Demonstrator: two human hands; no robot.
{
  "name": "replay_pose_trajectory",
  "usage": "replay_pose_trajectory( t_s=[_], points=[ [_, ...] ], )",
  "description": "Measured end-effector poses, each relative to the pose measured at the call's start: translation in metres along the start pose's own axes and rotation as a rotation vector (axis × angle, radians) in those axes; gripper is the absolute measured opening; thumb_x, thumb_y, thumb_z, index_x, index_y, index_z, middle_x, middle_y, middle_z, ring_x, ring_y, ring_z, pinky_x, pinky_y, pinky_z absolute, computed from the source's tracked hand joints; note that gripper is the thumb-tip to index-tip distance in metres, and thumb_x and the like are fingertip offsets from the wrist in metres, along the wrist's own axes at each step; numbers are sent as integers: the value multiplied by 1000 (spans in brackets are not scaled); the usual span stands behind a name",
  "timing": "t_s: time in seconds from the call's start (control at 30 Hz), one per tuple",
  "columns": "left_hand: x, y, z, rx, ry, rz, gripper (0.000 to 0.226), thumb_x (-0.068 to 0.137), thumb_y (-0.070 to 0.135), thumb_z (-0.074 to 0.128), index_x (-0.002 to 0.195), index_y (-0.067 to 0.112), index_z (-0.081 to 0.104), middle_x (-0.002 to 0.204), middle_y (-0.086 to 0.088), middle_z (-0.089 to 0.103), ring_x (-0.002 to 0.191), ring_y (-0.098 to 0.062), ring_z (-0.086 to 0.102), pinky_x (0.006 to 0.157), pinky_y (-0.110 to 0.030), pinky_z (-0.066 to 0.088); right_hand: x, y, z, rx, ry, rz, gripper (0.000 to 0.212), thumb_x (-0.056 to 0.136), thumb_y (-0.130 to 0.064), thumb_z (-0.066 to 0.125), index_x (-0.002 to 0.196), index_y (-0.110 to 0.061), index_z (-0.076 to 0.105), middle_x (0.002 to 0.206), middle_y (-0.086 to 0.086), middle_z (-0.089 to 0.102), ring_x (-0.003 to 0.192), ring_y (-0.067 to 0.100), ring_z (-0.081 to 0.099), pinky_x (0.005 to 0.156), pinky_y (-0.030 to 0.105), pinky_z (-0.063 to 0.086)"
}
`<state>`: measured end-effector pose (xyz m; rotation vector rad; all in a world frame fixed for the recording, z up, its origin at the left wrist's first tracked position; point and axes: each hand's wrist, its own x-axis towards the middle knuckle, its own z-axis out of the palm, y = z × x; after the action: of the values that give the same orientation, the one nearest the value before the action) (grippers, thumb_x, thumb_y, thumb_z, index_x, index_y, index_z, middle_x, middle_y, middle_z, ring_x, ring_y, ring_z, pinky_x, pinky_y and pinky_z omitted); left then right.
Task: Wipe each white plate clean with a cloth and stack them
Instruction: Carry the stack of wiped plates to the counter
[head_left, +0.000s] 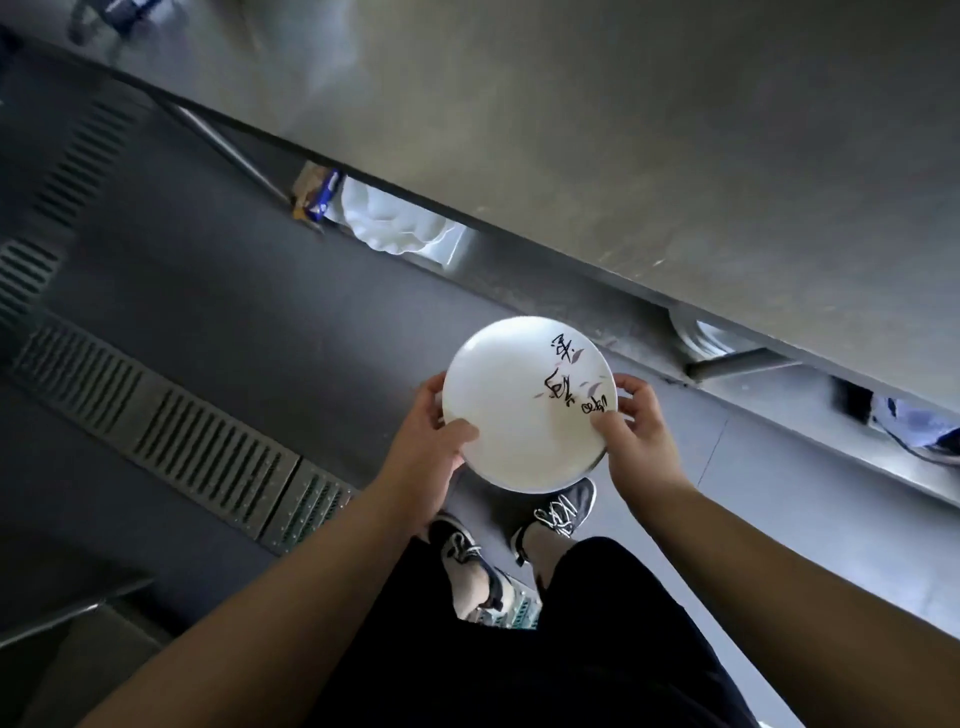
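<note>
A round white plate with black scribbles and small leaf marks near its right rim is held in the air in front of me, above my shoes. My left hand grips its left edge, thumb on the face. My right hand grips its right edge, thumb beside the scribbles. More white plates lie on a shelf under the steel counter. No cloth is in view.
A steel counter runs diagonally across the top right. Under it are a blue-and-tan package and a stack of dishes. Metal floor drain grates lie to the left. A blue-white object sits at the right edge.
</note>
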<state>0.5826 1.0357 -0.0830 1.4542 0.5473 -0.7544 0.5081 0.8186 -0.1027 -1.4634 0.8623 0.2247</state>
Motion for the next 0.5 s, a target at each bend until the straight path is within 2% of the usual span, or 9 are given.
replay_pose_trajectory(
  t_s=[0.13,0.23,0.37,0.43,0.5],
  points=[
    [64,-4,24,151,-27,11,67,66,9,58,129,33,56,120,-2,71,113,-27,67,88,-47,54,43,23,-1,85,123,29,40,71,-48,63,111,-46,58,108,-6,69,80,-8,67,62,9,48],
    [119,-20,38,269,-84,8,64,65,12,59,124,37,58,106,13,75,105,-18,69,86,-45,58,79,56,2,149,250,65,39,71,-58,64,109,-49,59,104,-7,69,77,-8,67,59,8,47],
    [203,-52,40,352,-166,20,61,63,15,60,120,38,60,116,1,73,112,-32,67,83,-48,56,136,117,22,226,379,93,28,77,-60,66,104,-54,61,103,-7,69,76,-8,66,57,8,45],
    [244,-71,39,362,-201,6,61,63,16,60,120,37,60,119,-1,71,109,-29,68,79,-44,56,165,147,34,249,418,109,32,77,-63,65,106,-53,60,104,-6,71,80,-6,67,60,10,46],
    [282,-89,33,365,-211,-5,61,63,16,60,120,38,60,118,2,72,106,-24,69,75,-39,58,195,174,48,256,431,128,44,75,-66,62,114,-46,59,107,-2,72,87,4,68,69,21,48]
  ],
)
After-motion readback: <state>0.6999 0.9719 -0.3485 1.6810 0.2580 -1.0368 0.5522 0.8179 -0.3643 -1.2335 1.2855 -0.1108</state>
